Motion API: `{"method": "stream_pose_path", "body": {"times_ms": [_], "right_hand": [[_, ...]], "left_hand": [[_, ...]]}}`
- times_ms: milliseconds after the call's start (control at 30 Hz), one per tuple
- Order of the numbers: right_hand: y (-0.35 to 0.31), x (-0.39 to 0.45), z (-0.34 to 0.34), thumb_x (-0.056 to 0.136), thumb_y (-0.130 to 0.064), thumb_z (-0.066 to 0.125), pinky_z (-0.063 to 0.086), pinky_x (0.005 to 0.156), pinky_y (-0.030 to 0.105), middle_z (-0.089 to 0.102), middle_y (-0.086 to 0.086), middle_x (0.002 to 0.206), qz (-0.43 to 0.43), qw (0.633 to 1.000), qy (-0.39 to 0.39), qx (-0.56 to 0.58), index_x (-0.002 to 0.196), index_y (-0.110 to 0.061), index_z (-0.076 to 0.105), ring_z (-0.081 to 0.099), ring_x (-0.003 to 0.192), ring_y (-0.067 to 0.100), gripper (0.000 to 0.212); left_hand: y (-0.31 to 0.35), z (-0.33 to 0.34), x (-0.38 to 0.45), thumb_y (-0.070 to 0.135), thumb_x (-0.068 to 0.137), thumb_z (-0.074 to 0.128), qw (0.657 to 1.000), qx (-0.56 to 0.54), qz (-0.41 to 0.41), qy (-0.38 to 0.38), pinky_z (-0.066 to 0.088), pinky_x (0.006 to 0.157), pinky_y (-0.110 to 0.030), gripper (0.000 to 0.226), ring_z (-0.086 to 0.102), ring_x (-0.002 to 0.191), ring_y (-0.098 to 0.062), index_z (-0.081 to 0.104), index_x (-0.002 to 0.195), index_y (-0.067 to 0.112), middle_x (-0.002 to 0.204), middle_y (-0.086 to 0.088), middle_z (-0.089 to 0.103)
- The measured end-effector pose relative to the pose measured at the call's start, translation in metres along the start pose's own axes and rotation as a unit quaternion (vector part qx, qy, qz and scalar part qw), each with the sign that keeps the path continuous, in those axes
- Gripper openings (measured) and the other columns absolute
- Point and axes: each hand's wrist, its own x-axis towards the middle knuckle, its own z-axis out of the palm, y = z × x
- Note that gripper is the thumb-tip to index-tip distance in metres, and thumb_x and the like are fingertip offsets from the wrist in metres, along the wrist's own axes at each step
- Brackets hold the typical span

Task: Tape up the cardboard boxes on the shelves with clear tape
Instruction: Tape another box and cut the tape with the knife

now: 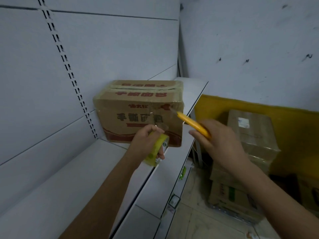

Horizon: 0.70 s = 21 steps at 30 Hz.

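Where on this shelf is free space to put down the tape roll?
The white shelf is bare left of the left hand, from the cardboard box toward the camera. A narrow strip also lies free right of the box. The stacked boxes crowd the floor.

The single head-worn camera looks forward and down, close over a white shelf [74,178] at lower left, with floor at lower right.

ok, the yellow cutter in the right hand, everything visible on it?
The utility knife has a slim yellow body, plastic by its look, with a short grey blade out. The right hand grips its rear end. It angles up and left, blade tip at the taped front face of the cardboard box; contact unclear.
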Motion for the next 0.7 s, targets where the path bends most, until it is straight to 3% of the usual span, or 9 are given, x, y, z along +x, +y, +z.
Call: {"method": "stream_pose_path", "body": {"times_ms": [67, 167, 267, 367, 600, 700], "right_hand": [[-0.003, 0.037, 0.008, 0.093, -0.045, 0.061, 0.041, 0.061, 0.019, 0.053, -0.008, 0.084, 0.002, 0.996, 0.064, 0.057, 0.099, -0.021, 0.062, 0.050, 0.071, 0.007, 0.025], [-0.013, 0.086, 0.023, 0.089, -0.038, 0.071, 0.036, 0.058, 0.014, 0.054, -0.007, 0.072, 0.064, 0.979, 0.100, 0.164, 0.088, -0.019, 0.059, 0.051, 0.064, 0.008, 0.022], [-0.015, 0.096, 0.043, 0.089, -0.036, 0.071, 0.038, 0.056, 0.010, 0.053, -0.007, 0.070, 0.105, 0.954, 0.119, 0.255, 0.088, -0.015, 0.056, 0.049, 0.061, 0.006, 0.026], [-0.011, 0.092, 0.047, 0.090, -0.035, 0.070, 0.037, 0.056, 0.007, 0.052, -0.008, 0.071, 0.088, 0.956, 0.123, 0.253, 0.090, -0.015, 0.054, 0.049, 0.062, 0.004, 0.025], [0.000, 0.100, 0.048, 0.088, -0.029, 0.073, 0.037, 0.065, 0.014, 0.052, -0.018, 0.087, 0.021, 0.971, 0.064, 0.228, 0.104, -0.025, 0.051, 0.052, 0.082, 0.009, 0.027], [0.011, 0.103, 0.045, 0.090, -0.026, 0.072, 0.037, 0.062, 0.015, 0.052, -0.020, 0.084, 0.034, 0.971, 0.058, 0.231, 0.107, -0.028, 0.049, 0.053, 0.075, 0.004, 0.029]], "left_hand": [[0.003, -0.003, 0.001, 0.015, 0.102, 0.050, 1.000, -0.017, 0.010, 0.020, 0.051, 0.059, -0.037, 0.018, 0.057, 0.040, -0.024, 0.057, 0.105, -0.002, 0.050, -0.015, 0.058], [0.009, -0.005, -0.002, 0.013, 0.103, 0.049, 0.999, -0.013, 0.023, 0.042, 0.049, 0.052, -0.031, 0.019, 0.056, 0.037, -0.022, 0.056, 0.106, -0.004, 0.048, -0.013, 0.057], [0.009, -0.008, -0.008, 0.013, 0.103, 0.049, 0.998, 0.011, 0.024, 0.053, 0.048, 0.044, -0.023, 0.019, 0.058, 0.038, -0.014, 0.057, 0.103, -0.004, 0.047, -0.004, 0.060], [0.007, -0.014, -0.013, 0.012, 0.103, 0.049, 0.997, 0.031, 0.029, 0.066, 0.046, 0.041, -0.016, 0.016, 0.060, 0.041, -0.005, 0.058, 0.097, 0.001, 0.051, 0.006, 0.064], [0.014, -0.026, -0.024, 0.012, 0.102, 0.051, 0.995, -0.022, 0.023, 0.095, 0.046, 0.039, -0.018, 0.014, 0.057, 0.037, -0.010, 0.058, 0.094, 0.004, 0.046, -0.001, 0.060], [0.015, -0.037, -0.029, 0.015, 0.102, 0.051, 0.991, 0.001, 0.030, 0.132, 0.044, 0.039, -0.014, 0.014, 0.059, 0.039, -0.003, 0.061, 0.094, 0.008, 0.049, 0.008, 0.063]]}}
